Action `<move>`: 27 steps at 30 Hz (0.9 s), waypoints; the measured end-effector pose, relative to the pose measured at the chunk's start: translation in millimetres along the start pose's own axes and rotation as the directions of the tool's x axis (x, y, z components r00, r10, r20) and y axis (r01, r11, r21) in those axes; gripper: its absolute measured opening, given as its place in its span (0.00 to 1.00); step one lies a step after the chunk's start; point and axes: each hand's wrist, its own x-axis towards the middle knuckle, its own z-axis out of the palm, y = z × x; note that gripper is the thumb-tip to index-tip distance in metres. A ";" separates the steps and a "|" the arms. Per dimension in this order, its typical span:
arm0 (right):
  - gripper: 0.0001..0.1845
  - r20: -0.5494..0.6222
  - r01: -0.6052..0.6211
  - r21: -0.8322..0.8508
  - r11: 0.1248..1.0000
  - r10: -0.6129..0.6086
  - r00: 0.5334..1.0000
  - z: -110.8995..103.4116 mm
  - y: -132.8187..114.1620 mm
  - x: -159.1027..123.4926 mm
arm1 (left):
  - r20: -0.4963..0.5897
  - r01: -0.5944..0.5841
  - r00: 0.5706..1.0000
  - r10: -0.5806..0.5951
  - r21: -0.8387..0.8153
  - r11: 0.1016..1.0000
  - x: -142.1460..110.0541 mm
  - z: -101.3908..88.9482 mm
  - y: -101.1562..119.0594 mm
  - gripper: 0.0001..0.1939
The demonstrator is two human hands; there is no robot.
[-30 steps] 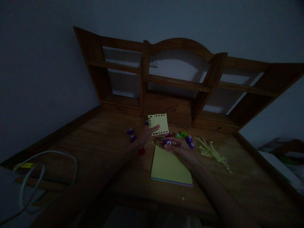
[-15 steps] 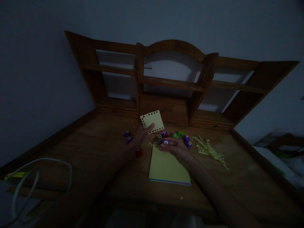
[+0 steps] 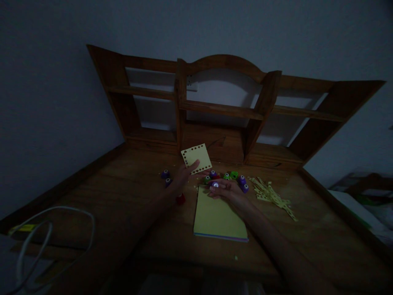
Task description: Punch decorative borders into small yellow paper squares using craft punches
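Between the thumb and fingers of my left hand (image 3: 185, 174) is a square of yellow paper (image 3: 196, 157), tilted up, with small punched shapes along its edges. My right hand (image 3: 227, 189) is closed on a small purple craft punch (image 3: 215, 185), whose pale round face points up. Below that hand lies a stack of yellow paper (image 3: 217, 217) with coloured sheets at its bottom edge. Behind my hands stand several more punches, among them a green punch (image 3: 234, 175) and a purple punch (image 3: 242, 180). A red punch (image 3: 180, 199) is close to my left forearm.
Perforated yellow paper strips (image 3: 273, 194) lie in a pile on the right of the wooden desk (image 3: 147, 241). Two purple punches (image 3: 166, 174) stand left of my left hand. A wooden shelf (image 3: 221, 107) rises at the back. A white cable (image 3: 92, 223) loops at the left.
My hands keep nearly the same places. The purple punch in my right hand has turned slightly, its face now looking paler and without the dark star-like mark. The view has shifted a little.
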 end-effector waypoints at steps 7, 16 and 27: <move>0.21 -0.017 0.000 -0.016 1.000 -0.001 1.000 -2.6 1.0 2.4 | -0.008 -0.021 1.000 0.022 0.054 0.998 3.6 -4.5 -3.7 0.23; 0.21 -0.063 0.008 0.012 1.000 -0.007 0.998 -3.0 0.5 3.6 | -0.088 -0.039 0.993 0.080 0.400 0.916 1.9 -5.5 -2.9 0.17; 0.17 -0.196 0.112 0.075 0.991 -0.096 0.976 -8.7 -2.3 6.7 | -0.056 -0.047 0.995 0.079 0.433 0.900 3.0 -3.9 -4.3 0.16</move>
